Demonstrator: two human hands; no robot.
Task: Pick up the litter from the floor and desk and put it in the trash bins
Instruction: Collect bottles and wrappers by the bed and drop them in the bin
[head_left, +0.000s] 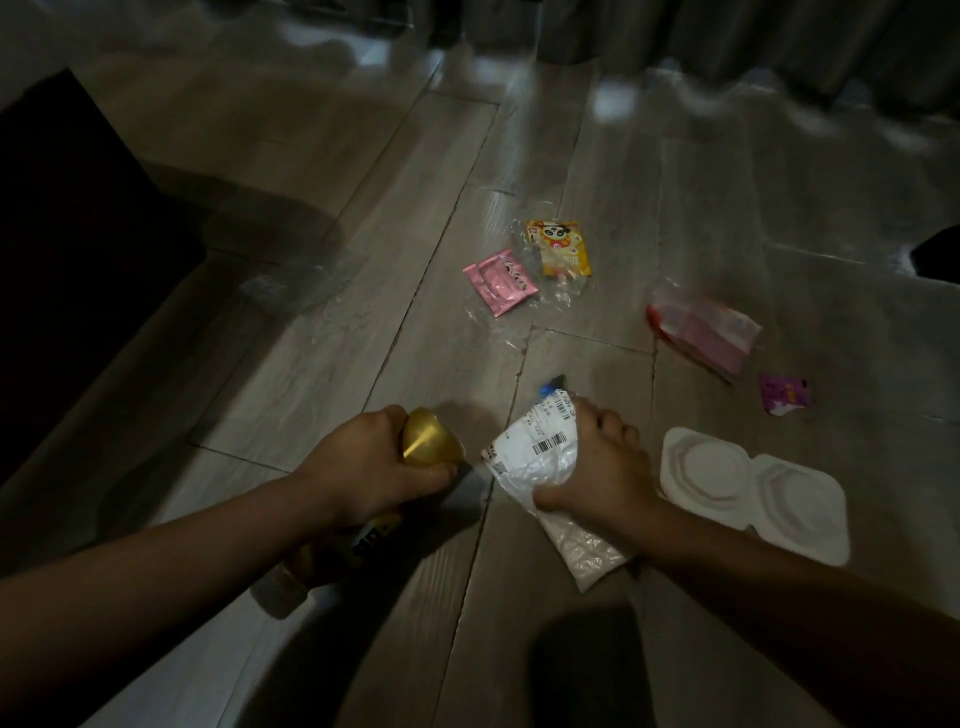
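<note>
Little can be read. The white mailer bag (530, 457), low centre of the frame, bears a printed label with a barcode and small characters too blurred to make out. The yellow wrapper (560, 248) above shows a cartoon panda, its lettering illegible.

Gold cup (430, 435); white barcoded bag (535, 457); pink packet (500, 280); yellow panda-print packet (561, 248); purple wrapper (785, 395); white tray (753, 488); grey wood-grain floor (363, 260).

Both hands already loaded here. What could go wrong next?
1. Left hand grips a gold bottle and right hand a white plastic bag: grabbing more may drop one.
2. The clear wrap is barely visible on the floor; easily missed.
3. No bin in view.
</note>
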